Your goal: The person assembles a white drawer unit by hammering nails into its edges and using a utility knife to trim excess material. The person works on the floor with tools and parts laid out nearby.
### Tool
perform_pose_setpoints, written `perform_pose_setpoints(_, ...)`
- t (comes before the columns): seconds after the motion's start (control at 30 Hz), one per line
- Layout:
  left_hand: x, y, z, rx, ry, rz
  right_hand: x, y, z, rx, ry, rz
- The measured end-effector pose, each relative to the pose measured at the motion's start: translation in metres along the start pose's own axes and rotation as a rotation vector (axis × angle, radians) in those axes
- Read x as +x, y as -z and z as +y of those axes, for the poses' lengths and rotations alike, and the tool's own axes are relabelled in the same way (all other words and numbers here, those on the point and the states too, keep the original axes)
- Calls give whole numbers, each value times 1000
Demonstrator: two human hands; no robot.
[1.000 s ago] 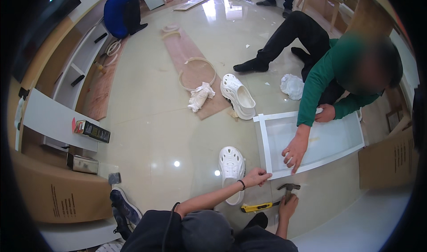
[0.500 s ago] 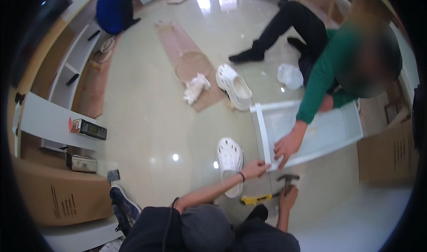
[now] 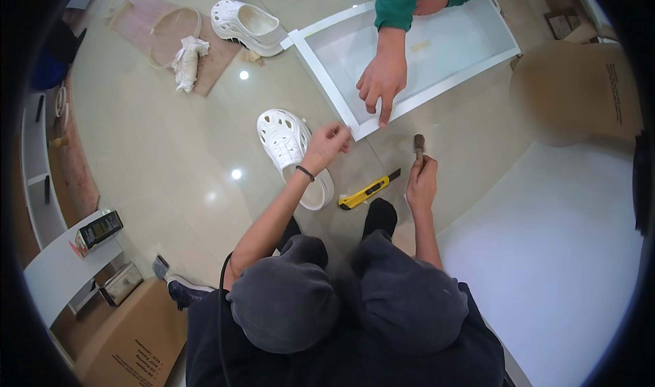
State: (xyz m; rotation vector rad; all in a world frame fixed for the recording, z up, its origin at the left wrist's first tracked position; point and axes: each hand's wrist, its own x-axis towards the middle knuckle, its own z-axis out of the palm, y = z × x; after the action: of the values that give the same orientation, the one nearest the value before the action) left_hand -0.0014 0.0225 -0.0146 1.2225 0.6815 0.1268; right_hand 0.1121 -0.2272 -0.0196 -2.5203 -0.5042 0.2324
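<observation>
White frame [image 3: 450, 82]: shallow, rectangular, with a pale panel inside its rim; it lies on the floor, tilted across the upper centre and upper right of the frame.
Left hand [image 3: 329, 147]: at centre, dark band on the wrist, fingers curled with the tips at the white frame's nearest corner; whether they pinch anything, I cannot tell.
Right hand [image 3: 422, 182]: right of centre, wrapped around the handle of a hammer [image 3: 419, 142], whose head points up the picture, apart from the white frame.
Co-worker's hand [image 3: 385, 80]: upper centre, green sleeve, reaching over the white frame, 1 finger pointing down at its near edge; the other hand is by the far edge.
Yellow utility knife [image 3: 367, 192]: on the floor at centre, between the 2 bare forearms.
White clogs [image 3: 280, 136]: 2, 1 just beside the left hand, 1 near the white frame's upper left corner.
Pink board [image 3: 147, 29]: upper left, with a white bundle [image 3: 187, 63] lying on it.
</observation>
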Motion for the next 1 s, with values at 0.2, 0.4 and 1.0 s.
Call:
perform_pose_setpoints(0.2,13,10,17,94,32,23,-18,36,-55,301,-66,-180)
perform_pose_setpoints(0.4,10,12,26,96,64,-25,-26,57,-102,282,34,-399)
perform_pose_setpoints(1.0,18,9,25,75,70,-9,-20,54,-127,250,74,-435)
